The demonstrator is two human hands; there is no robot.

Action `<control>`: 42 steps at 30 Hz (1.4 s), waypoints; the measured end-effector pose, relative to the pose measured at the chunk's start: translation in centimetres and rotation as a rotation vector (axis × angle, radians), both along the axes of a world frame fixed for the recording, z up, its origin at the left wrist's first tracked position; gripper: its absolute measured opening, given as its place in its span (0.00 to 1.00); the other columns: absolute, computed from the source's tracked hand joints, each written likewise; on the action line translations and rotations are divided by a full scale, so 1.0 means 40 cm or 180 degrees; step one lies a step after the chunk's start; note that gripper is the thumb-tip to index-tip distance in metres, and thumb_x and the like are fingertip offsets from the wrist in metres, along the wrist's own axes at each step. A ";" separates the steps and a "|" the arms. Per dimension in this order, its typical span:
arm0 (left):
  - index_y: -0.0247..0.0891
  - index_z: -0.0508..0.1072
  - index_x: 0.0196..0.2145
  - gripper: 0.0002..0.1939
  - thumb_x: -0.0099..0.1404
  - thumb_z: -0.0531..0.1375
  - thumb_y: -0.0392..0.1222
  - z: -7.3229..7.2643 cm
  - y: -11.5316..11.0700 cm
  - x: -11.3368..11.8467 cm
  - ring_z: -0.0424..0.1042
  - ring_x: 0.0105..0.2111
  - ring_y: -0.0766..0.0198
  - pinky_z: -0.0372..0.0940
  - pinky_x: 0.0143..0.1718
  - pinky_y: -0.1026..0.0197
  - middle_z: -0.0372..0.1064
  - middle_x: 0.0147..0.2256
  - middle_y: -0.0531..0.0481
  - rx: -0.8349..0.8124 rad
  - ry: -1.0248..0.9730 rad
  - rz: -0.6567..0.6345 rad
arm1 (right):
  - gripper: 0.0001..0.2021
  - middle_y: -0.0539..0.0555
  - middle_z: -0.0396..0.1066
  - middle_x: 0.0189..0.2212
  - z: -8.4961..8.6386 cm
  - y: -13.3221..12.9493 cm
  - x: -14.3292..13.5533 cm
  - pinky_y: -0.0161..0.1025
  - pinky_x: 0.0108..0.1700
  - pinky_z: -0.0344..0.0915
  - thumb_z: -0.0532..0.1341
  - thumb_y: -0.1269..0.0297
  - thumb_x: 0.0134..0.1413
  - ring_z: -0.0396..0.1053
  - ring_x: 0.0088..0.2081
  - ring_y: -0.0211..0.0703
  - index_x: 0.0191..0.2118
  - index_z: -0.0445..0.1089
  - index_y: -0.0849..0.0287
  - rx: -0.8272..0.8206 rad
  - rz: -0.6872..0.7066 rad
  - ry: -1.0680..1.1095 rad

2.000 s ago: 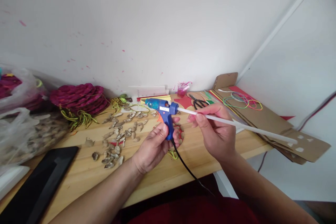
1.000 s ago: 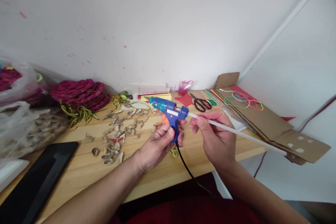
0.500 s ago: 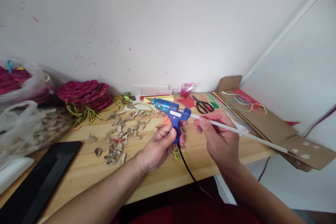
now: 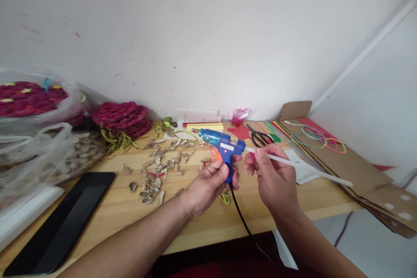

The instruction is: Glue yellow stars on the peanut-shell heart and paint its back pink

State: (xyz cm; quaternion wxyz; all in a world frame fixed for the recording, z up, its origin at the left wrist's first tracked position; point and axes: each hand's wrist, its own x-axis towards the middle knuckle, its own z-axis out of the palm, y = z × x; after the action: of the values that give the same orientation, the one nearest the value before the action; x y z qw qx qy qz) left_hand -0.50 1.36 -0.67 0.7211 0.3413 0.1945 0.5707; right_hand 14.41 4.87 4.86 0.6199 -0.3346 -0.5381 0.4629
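Observation:
My left hand is wrapped round the handle of a blue glue gun, whose nozzle points left and whose small light glows red. The gun hangs above the wooden table, and its black cord runs down from the handle. Between thumb and fingers, my right hand pinches a long white glue stick. The stick's left end meets the back of the gun; whether it sits inside the opening is hard to tell. Its other end sticks out to the right.
Peanut shells lie scattered left of the gun. Further left are a black tablet-like slab, plastic bags and stacked magenta pieces. Behind are scissors and a pink-stained cup. Cardboard with coloured cords lies right.
The view has shifted left, so the scene sits further right. The right hand has moved slightly along the stick, and less of the stick shows beyond it. Both hands keep their hold.

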 end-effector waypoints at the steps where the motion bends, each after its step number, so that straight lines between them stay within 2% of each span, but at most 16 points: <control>1: 0.38 0.79 0.50 0.22 0.67 0.70 0.56 -0.003 0.002 0.003 0.70 0.33 0.66 0.64 0.40 0.62 0.72 0.33 0.50 0.0024 0.0048 0.0010 | 0.17 0.47 0.75 0.24 -0.006 0.001 -0.003 0.32 0.26 0.67 0.72 0.51 0.59 0.72 0.25 0.36 0.30 0.69 0.55 -0.0076 0.0036 0.0027; 3: 0.37 0.78 0.46 0.23 0.64 0.71 0.58 -0.010 0.008 0.009 0.70 0.32 0.66 0.64 0.39 0.61 0.72 0.32 0.49 0.0041 0.0048 0.0078 | 0.16 0.47 0.74 0.24 -0.016 0.003 -0.004 0.32 0.27 0.68 0.72 0.50 0.59 0.71 0.25 0.36 0.31 0.70 0.55 -0.0152 0.0020 -0.0007; 5: 0.36 0.78 0.47 0.26 0.62 0.72 0.60 -0.021 0.018 0.012 0.70 0.32 0.66 0.64 0.40 0.61 0.72 0.33 0.49 0.0023 0.0029 0.0076 | 0.16 0.48 0.74 0.24 -0.027 0.009 -0.002 0.33 0.28 0.70 0.72 0.48 0.58 0.71 0.25 0.37 0.33 0.72 0.54 -0.0178 -0.0001 -0.0052; 8: 0.36 0.78 0.50 0.31 0.59 0.73 0.62 -0.033 0.034 0.009 0.70 0.31 0.67 0.64 0.39 0.61 0.73 0.32 0.49 0.0076 0.0073 0.0127 | 0.17 0.49 0.73 0.23 -0.042 0.020 0.001 0.35 0.27 0.71 0.73 0.46 0.56 0.70 0.24 0.39 0.35 0.73 0.54 -0.0369 0.0361 -0.0479; 11: 0.35 0.78 0.40 0.31 0.53 0.76 0.65 -0.036 0.041 0.004 0.71 0.31 0.67 0.66 0.40 0.61 0.72 0.32 0.50 -0.0101 0.0063 0.0249 | 0.20 0.50 0.73 0.21 -0.056 0.031 0.001 0.35 0.26 0.73 0.72 0.41 0.53 0.71 0.24 0.41 0.36 0.74 0.54 -0.0545 0.0676 -0.0919; 13: 0.34 0.77 0.39 0.33 0.50 0.76 0.66 -0.034 0.042 0.002 0.71 0.29 0.67 0.67 0.38 0.61 0.72 0.31 0.50 -0.0237 0.0123 0.0243 | 0.23 0.50 0.73 0.23 -0.066 0.037 -0.002 0.35 0.25 0.72 0.72 0.38 0.50 0.71 0.25 0.42 0.38 0.75 0.54 -0.0660 0.0765 -0.1075; 16: 0.35 0.76 0.41 0.37 0.47 0.77 0.67 -0.032 0.044 -0.002 0.71 0.28 0.67 0.68 0.36 0.61 0.72 0.30 0.52 -0.0340 0.0186 0.0265 | 0.28 0.52 0.76 0.28 -0.080 0.051 -0.011 0.36 0.26 0.73 0.74 0.35 0.44 0.72 0.27 0.43 0.41 0.77 0.53 -0.0868 0.0773 -0.1097; 19: 0.36 0.73 0.39 0.38 0.47 0.74 0.72 -0.033 0.051 -0.003 0.71 0.26 0.67 0.68 0.33 0.61 0.71 0.30 0.51 -0.0358 0.0349 0.0325 | 0.28 0.50 0.74 0.27 -0.091 0.066 -0.022 0.36 0.25 0.72 0.74 0.34 0.41 0.69 0.26 0.41 0.38 0.77 0.53 -0.1056 0.0762 -0.1121; 23: 0.36 0.71 0.35 0.38 0.51 0.69 0.77 -0.045 0.062 0.000 0.70 0.26 0.67 0.67 0.31 0.62 0.69 0.30 0.52 -0.0255 0.0584 0.0426 | 0.27 0.46 0.65 0.20 -0.104 0.074 -0.033 0.34 0.20 0.65 0.70 0.32 0.48 0.63 0.21 0.37 0.29 0.70 0.54 -0.1272 0.0957 -0.1248; 28: 0.37 0.69 0.35 0.37 0.54 0.67 0.77 -0.052 0.066 0.000 0.67 0.24 0.69 0.65 0.28 0.63 0.66 0.28 0.54 -0.0114 0.0625 0.0491 | 0.29 0.44 0.64 0.19 -0.127 0.076 -0.039 0.32 0.17 0.63 0.72 0.33 0.45 0.63 0.18 0.36 0.31 0.68 0.55 -0.1461 0.1042 -0.1012; 31: 0.38 0.69 0.36 0.35 0.56 0.67 0.76 -0.039 0.059 -0.005 0.65 0.23 0.70 0.63 0.27 0.65 0.65 0.27 0.55 -0.0094 0.0766 0.0412 | 0.29 0.44 0.65 0.18 -0.138 0.078 -0.043 0.32 0.17 0.62 0.73 0.34 0.44 0.64 0.17 0.36 0.35 0.71 0.56 -0.1552 0.1048 -0.0898; 33: 0.38 0.70 0.40 0.34 0.58 0.67 0.74 -0.026 0.051 -0.009 0.68 0.26 0.68 0.65 0.30 0.63 0.67 0.30 0.54 -0.0089 0.0880 0.0295 | 0.27 0.45 0.66 0.18 -0.139 0.077 -0.046 0.33 0.17 0.62 0.74 0.36 0.45 0.65 0.17 0.37 0.37 0.73 0.56 -0.1556 0.1076 -0.0847; 35: 0.38 0.73 0.48 0.35 0.60 0.67 0.72 -0.017 0.044 -0.016 0.71 0.31 0.65 0.68 0.35 0.61 0.70 0.34 0.51 -0.0055 0.0980 0.0306 | 0.24 0.47 0.70 0.19 -0.135 0.076 -0.050 0.35 0.20 0.66 0.74 0.40 0.46 0.68 0.19 0.39 0.36 0.75 0.56 -0.1405 0.1064 -0.0740; 39: 0.40 0.70 0.64 0.43 0.60 0.71 0.66 -0.019 0.039 -0.042 0.73 0.46 0.56 0.68 0.50 0.55 0.74 0.46 0.43 0.0086 0.1450 0.0537 | 0.19 0.52 0.80 0.32 -0.121 0.083 -0.049 0.40 0.37 0.76 0.75 0.47 0.48 0.78 0.34 0.45 0.38 0.77 0.56 -0.0957 0.0707 -0.0367; 41: 0.39 0.69 0.65 0.43 0.60 0.72 0.63 -0.012 0.042 -0.061 0.73 0.40 0.58 0.68 0.44 0.55 0.74 0.40 0.46 -0.0002 0.1885 0.0595 | 0.17 0.52 0.81 0.34 -0.117 0.091 -0.042 0.41 0.41 0.76 0.74 0.49 0.51 0.78 0.36 0.45 0.39 0.76 0.55 -0.0890 0.0523 -0.0206; 42: 0.37 0.72 0.62 0.40 0.60 0.72 0.63 0.000 0.044 -0.070 0.72 0.35 0.60 0.67 0.39 0.57 0.74 0.36 0.48 -0.0036 0.2120 0.0657 | 0.17 0.52 0.81 0.34 -0.117 0.096 -0.038 0.41 0.41 0.76 0.73 0.50 0.52 0.78 0.35 0.44 0.40 0.76 0.55 -0.0889 0.0444 -0.0163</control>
State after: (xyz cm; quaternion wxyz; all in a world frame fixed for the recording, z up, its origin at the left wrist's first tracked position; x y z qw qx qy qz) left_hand -3.29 3.11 -0.67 0.5585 0.4834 0.4558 0.4967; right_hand 12.89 8.70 0.18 0.5197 -0.3910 -0.5061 0.5665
